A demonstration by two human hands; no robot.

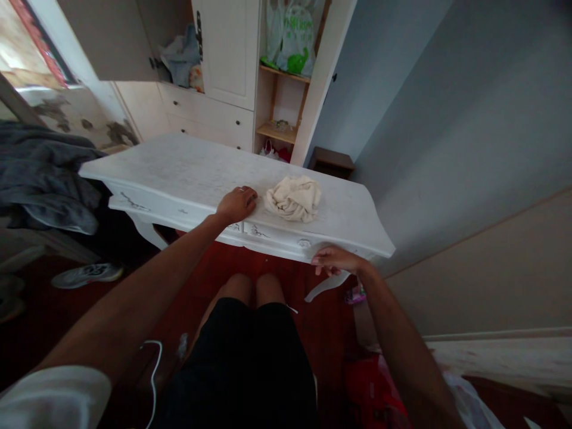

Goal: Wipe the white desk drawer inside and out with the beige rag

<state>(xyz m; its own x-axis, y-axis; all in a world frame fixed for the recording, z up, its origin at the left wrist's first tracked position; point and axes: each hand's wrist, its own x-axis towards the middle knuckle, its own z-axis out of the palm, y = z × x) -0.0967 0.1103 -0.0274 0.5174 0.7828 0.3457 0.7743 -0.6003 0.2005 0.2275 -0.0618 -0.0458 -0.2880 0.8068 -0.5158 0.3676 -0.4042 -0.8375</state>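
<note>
A crumpled cream cloth (293, 198) lies in a loose heap on the white table (179, 158). Just left of the cloth, my left hand (238, 204) rests on the tabletop near its front edge. Its fingers are curled together, a ring shows on one, and I see nothing in them. My right hand (336, 260) hangs at the table's front, below and right of a drawer knob (304, 243). Its fingers are loosely bent and apart, with nothing visible between them. Whether it touches the drawer front, I cannot tell.
Behind the table stands a white wardrobe (230, 53) with plastic bags (295, 39) on an open shelf. Dark grey clothing (44, 179) is heaped at the left, above a shoe (87, 275). A white cable (154, 375) and a red bag (373, 387) are on the floor.
</note>
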